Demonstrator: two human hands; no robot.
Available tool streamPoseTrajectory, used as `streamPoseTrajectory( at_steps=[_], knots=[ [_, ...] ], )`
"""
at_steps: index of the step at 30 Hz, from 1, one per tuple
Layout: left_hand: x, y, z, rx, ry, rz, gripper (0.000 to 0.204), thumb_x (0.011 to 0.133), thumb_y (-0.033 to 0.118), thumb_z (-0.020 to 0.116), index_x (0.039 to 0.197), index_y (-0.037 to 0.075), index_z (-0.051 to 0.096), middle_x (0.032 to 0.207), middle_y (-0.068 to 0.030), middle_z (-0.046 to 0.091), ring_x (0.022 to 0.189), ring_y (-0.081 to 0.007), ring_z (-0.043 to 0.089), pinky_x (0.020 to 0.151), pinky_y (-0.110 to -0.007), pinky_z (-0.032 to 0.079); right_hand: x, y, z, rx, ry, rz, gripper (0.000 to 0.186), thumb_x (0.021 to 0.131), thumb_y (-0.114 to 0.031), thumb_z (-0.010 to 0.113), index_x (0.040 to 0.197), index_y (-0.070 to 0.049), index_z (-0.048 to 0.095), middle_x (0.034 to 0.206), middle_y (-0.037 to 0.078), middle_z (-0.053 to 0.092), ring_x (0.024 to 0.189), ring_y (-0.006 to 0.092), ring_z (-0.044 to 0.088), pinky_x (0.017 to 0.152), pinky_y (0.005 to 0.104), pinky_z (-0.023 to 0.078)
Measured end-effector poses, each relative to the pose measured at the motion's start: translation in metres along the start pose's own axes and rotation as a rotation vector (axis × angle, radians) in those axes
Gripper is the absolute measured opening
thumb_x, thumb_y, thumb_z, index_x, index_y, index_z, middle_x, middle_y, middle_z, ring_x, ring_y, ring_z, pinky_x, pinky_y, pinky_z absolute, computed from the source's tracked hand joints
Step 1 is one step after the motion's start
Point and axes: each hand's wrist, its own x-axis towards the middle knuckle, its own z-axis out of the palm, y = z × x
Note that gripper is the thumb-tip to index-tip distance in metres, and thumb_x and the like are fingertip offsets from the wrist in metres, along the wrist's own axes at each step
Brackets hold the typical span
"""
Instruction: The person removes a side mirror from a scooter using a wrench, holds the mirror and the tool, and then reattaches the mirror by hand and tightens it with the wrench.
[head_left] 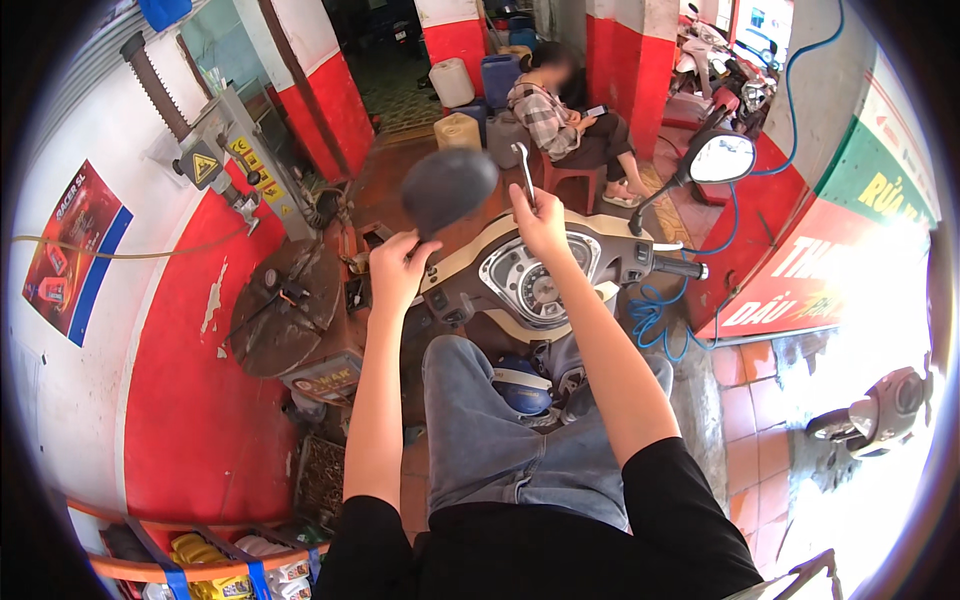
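In front of me stands a scooter with a brown and cream handlebar cover [468,262] and a round-cornered instrument cluster [540,282]. My left hand [398,268] is closed in a pinch at the lower end of a dark rear-view mirror [448,188], above the left side of the handlebar. The mirror's black back faces me and looks slightly blurred. A silver wrench [524,172] points upward from my right hand [541,228], whose fingers wrap its lower part over the cluster. Another rear-view mirror [722,158] stands on the right side of the handlebar, by the black grip [680,267].
A tyre-changing machine [285,310] stands to the left by a red and white wall. Ahead, a person [560,110] sits on a red stool near plastic jerrycans [458,135]. A coiled blue air hose [660,318] lies right, beside a sign panel. Bottles fill a rack [210,570] at lower left.
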Motion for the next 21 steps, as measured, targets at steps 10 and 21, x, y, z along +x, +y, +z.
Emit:
streamPoseTrajectory(
  at_steps=[10,21],
  knots=[
    [0.026,-0.02,0.03,-0.313,-0.181,-0.259,0.034,0.081,0.031,0.077,0.087,0.0,0.063,0.066,-0.0017,0.058,0.063,-0.0092,0.053,0.059,-0.028,0.044,0.002,-0.005,-0.001,0.049,-0.046,0.087,0.044,0.096,-0.031,0.058,0.066,0.001,0.052,0.052,0.0,0.045,0.051,0.0077,0.038,0.048,0.0319,0.033],
    [-0.019,-0.033,0.019,-1.506,0.349,-0.525,0.042,0.095,0.026,0.056,0.06,0.018,0.034,0.06,0.0012,0.03,0.062,-0.0158,0.036,0.073,-0.037,0.041,-0.002,0.001,0.0,0.014,-0.053,0.027,0.041,0.095,-0.029,0.06,0.068,0.002,0.055,0.052,0.001,0.045,0.051,0.0075,0.037,0.048,0.0311,0.033]
  ],
)
